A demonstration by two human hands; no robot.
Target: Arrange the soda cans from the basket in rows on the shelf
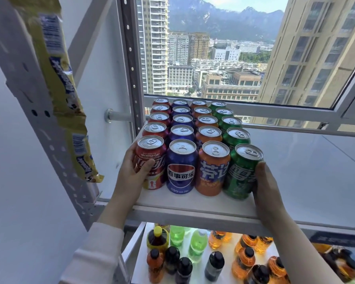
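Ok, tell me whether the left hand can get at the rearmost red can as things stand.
Probably not directly: the left hand rests on the front red can, and four red cans stand before the rearmost red can. Reaching over their tops looks open.

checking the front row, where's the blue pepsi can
The blue Pepsi can stands on the white shelf, front row, between the red cola can and orange can.

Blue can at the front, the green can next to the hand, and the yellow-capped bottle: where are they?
Blue can (180, 175): head view, on its round logo.
Green can (241, 175): head view, on its printed side.
Yellow-capped bottle (157, 231): head view, on its cap.
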